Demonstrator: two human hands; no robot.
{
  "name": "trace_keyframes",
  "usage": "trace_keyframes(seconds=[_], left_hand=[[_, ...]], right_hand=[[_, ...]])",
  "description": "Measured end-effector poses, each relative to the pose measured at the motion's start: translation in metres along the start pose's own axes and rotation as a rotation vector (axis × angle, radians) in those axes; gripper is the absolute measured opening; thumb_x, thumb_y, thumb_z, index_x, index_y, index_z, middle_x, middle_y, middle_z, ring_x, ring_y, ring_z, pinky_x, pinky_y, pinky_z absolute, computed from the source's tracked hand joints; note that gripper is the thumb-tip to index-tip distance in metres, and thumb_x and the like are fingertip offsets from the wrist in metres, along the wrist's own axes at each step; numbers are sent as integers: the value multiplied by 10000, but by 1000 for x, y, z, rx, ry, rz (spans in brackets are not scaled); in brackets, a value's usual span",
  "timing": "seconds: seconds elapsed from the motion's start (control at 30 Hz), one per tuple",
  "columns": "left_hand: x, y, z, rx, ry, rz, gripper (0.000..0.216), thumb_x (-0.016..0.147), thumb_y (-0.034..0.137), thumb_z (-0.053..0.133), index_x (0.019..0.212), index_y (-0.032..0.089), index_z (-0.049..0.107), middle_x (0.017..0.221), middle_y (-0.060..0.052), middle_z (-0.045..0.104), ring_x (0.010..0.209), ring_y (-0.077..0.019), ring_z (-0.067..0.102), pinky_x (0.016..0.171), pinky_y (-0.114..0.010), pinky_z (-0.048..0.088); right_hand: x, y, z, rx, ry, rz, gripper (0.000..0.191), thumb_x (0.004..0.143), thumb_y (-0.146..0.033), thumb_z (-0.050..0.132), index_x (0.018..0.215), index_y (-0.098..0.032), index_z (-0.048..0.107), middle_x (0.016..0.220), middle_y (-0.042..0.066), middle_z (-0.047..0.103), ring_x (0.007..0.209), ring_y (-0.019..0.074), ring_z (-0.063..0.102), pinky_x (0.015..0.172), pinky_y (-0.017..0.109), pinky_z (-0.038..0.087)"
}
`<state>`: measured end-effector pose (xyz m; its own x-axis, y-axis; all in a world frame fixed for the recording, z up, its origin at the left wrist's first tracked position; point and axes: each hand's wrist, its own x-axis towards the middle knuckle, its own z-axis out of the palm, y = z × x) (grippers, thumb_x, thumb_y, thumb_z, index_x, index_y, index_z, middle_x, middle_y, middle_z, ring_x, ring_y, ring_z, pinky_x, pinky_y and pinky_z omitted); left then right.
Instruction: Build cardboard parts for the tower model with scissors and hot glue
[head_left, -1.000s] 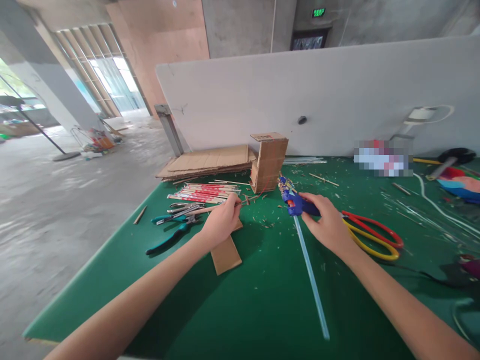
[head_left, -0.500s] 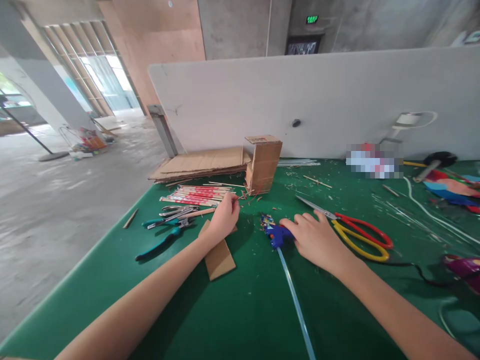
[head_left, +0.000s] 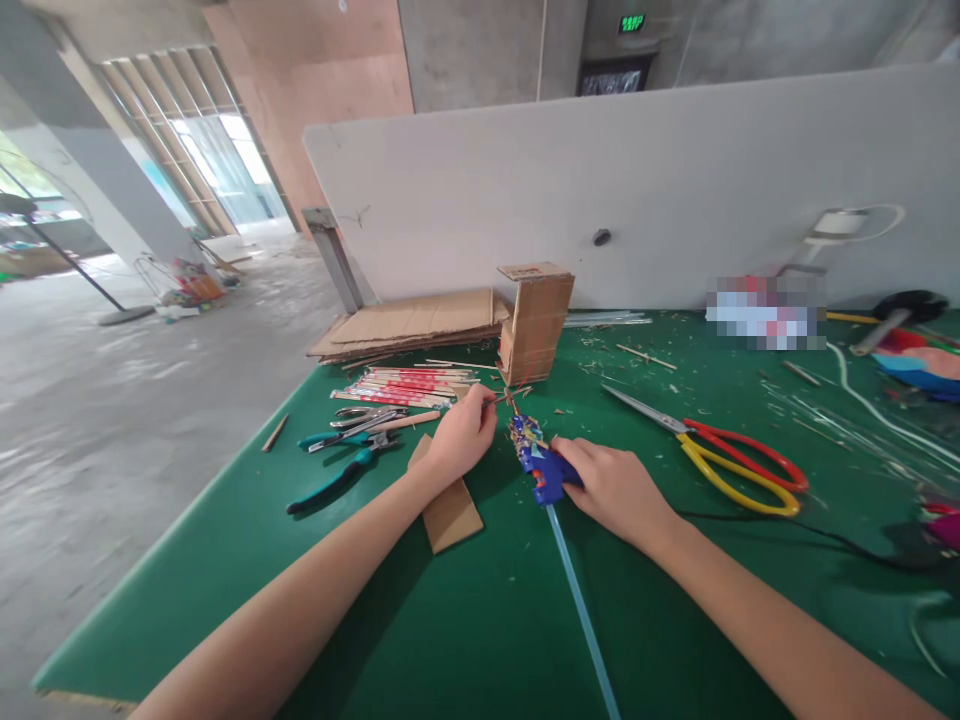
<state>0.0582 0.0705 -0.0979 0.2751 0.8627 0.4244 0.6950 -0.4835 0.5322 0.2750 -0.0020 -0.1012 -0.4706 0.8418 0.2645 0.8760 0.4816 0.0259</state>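
Glue gun (head_left: 546, 472): blue, at or just above the middle of the green table (head_left: 510, 620); long axis runs forward and slightly left, nozzle leading, near the foot of the cardboard box (head_left: 541, 325).
Room: concrete floor (head_left: 259, 275) out to the left, grey pillar (head_left: 112, 150) on that side, exit sign (head_left: 632, 23) lit green high at the back.
Tabletop: smooth green, sprinkled with chips and fine strands around the work.
Panel (head_left: 465, 200): broad, pale, upright along the far edge.
Cardboard sheets (head_left: 427, 318): stacked flat, far left; cardboard box upright beside them.
Scissors (head_left: 684, 428): red and yellow handles, lying to the right, blades aimed forward and left.
Right hand (head_left: 611, 490): closed around the handle of the glue gun.
Left hand (head_left: 465, 430): fingers drawn narrow, pinching a thin brown stick (head_left: 498, 399).
Pliers (head_left: 337, 490): teal-handled, left of that hand.
Glue stick (head_left: 577, 590): translucent, trailing from the gun's rear, back and rightward.
Nozzle: beside the thin brown stick; contact, cannot tell.
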Motion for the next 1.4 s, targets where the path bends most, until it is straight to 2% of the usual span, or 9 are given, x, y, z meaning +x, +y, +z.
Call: trace_keyframes(seconds=[0.53, 0.67, 0.83, 0.9, 0.97, 1.07, 1.13, 1.23, 1.4], left_hand=[[-1, 4, -1, 0, 18, -22, 101, 857, 201, 400, 930, 201, 470, 750, -22, 598, 680, -178, 587, 619, -290, 420], [0, 2, -2, -30, 51, -70, 106, 846, 196, 408, 930, 199, 473, 742, -16, 596, 695, -177, 583, 640, -292, 425], [2, 2, -4, -68, 60, -98, 100, 836, 184, 419, 917, 196, 477, 753, -19, 599, 717, -178, 582, 668, -296, 425], [2, 1, -3, -72, 63, -102, 90, 835, 191, 421, 907, 198, 476, 725, -11, 583, 698, -175, 569, 654, -291, 410], [2, -1, -2, -81, 80, -105, 80, 831, 192, 423, 893, 197, 473, 703, -2, 562, 678, -169, 550, 642, -285, 395], [4, -5, 0, -112, 112, -114, 66, 827, 188, 423, 876, 194, 468, 685, 8, 527, 648, -156, 516, 626, -276, 379], [5, -8, 1, -138, 126, -132, 57, 828, 190, 423, 865, 194, 466, 670, 16, 507, 630, -149, 500, 612, -270, 374], [6, -10, 3, -159, 128, -151, 52, 826, 193, 431, 862, 196, 468, 641, 28, 491, 608, -144, 490, 590, -262, 365], [6, -10, 3, -166, 124, -127, 30, 820, 203, 451, 828, 195, 478, 648, 24, 514, 605, -136, 498, 587, -256, 368]], right_hand=[[0, -1, 1, 153, 34, 49, 268, 793, -160, 572, 1051, -203, 515, 986, 71, 690, 800, 239, 671, 589, 284, 431], [6, 9, 2, 519, 164, 307, 210, 820, -357, 577, 980, -223, 561, 803, 40, 700, 689, 228, 663, 567, 293, 453], [8, 23, 2, 828, 403, 638, 373, 737, -526, 622, 907, -196, 580, 602, -13, 581, 478, 159, 560, 461, 276, 441], [5, 17, -2, 896, 328, 634, 379, 708, -508, 658, 906, -196, 573, 581, -31, 552, 431, 137, 528, 423, 269, 445], [3, 5, -7, 1049, 131, 562, 351, 729, -476, 649, 920, -196, 561, 587, -30, 568, 431, 138, 547, 417, 274, 482], [5, -10, -9, 1293, -98, 465, 310, 763, -435, 622, 940, -189, 556, 722, 26, 657, 619, 187, 667, 518, 309, 562], [10, -10, -7, 1285, -29, 471, 294, 765, -424, 618, 930, -187, 568, 840, 64, 693, 775, 217, 691, 656, 356, 579], [16, 2, -2, 1062, 213, 484, 276, 776, -435, 607, 912, -196, 588, 916, 77, 709, 867, 237, 679, 795, 398, 534], [7, 8, -4, 825, 203, 389, 244, 824, -435, 552, 909, -210, 592, 757, 40, 691, 651, 209, 658, 574, 302, 490]])
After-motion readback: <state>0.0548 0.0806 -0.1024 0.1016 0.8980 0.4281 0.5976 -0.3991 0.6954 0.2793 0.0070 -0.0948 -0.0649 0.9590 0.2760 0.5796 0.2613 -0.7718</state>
